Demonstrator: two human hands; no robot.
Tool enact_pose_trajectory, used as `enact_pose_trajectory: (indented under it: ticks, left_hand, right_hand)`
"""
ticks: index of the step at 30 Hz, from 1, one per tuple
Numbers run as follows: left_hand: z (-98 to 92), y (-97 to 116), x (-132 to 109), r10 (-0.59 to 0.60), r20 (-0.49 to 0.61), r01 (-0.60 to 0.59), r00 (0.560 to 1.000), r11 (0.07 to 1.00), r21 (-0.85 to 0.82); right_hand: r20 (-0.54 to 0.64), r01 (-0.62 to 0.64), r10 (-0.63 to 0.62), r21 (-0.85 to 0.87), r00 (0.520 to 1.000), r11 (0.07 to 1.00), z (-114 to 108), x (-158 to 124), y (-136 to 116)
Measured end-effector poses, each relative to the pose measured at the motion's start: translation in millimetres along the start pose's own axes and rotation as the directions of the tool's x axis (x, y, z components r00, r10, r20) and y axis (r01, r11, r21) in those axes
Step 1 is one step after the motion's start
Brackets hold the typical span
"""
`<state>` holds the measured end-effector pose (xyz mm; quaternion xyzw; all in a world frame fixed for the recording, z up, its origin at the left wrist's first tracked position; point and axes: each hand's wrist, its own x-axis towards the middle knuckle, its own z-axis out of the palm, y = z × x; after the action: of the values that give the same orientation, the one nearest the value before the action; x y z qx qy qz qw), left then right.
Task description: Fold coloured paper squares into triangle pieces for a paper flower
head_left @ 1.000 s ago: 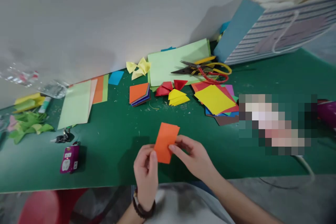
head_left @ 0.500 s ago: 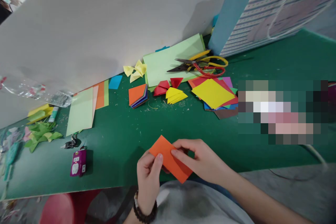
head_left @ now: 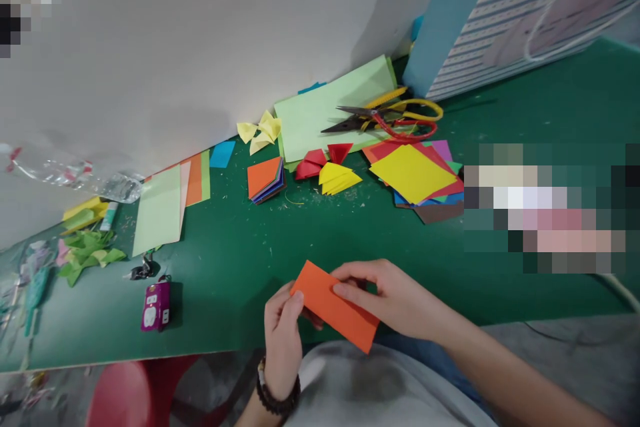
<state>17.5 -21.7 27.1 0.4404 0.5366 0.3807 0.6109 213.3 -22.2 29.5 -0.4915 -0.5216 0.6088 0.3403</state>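
Note:
A folded orange paper rectangle (head_left: 334, 307) is held in both hands just above the near edge of the green table (head_left: 235, 267). My left hand (head_left: 283, 340) pinches its left corner with thumb and fingers. My right hand (head_left: 395, 300) grips its upper middle, thumb on top and fingers behind. The paper slants down to the right, its lower corner over my lap.
Behind lie a stack of coloured squares (head_left: 267, 179), red (head_left: 320, 161) and yellow folded pieces (head_left: 338, 178), a yellow sheet on loose squares (head_left: 413, 173), scissors (head_left: 385, 119) on pale green paper, a striped gift bag (head_left: 510, 20), a purple device (head_left: 156, 305) and green scraps (head_left: 85, 255) at left.
The orange paper has been turned from nearly upright to slanting down to the right and lowered toward my lap. Both hands kept hold of it.

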Motion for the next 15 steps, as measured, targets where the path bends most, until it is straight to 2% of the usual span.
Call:
enact_pose_trajectory:
  ticks: [3, 4, 6, 10, 12, 15]
  left_hand:
    - [3.0, -1.3, 6.2, -0.097, -0.101, 0.093, 0.99, 0.995, -0.047]
    - [4.3, -0.8, 8.7, -0.119, -0.09, 0.114, 0.989, 0.992, -0.061]
    - [7.4, 0.6, 13.6, -0.159, -0.026, 0.156, 0.987, 0.984, -0.09]
    - [14.4, 2.9, 20.7, -0.232, 0.089, 0.243, 0.969, 0.96, -0.139]
    - [16.3, 4.4, 21.6, -0.23, 0.109, 0.245, 0.967, 0.959, -0.143]
    - [15.5, 7.7, 20.4, -0.206, 0.129, 0.217, 0.97, 0.973, -0.081]
  right_hand:
    - [-0.154, 0.059, -0.047, 0.075, 0.987, 0.995, -7.4, -8.2, 16.2]
    - [-0.205, 0.09, -0.068, 0.098, 0.976, 0.991, -9.7, -12.1, 21.2]
    - [-0.205, 0.128, -0.113, 0.06, 0.972, 0.99, -12.1, -19.2, 28.4]
    - [-0.224, 0.184, -0.238, -0.236, 0.945, 0.954, -3.8, -24.8, 29.6]
    - [-0.222, 0.263, -0.365, -0.384, 0.904, 0.885, 3.4, -23.7, 27.4]
    - [-0.141, 0.352, -0.493, -0.536, 0.859, 0.767, 9.9, -22.8, 25.6]
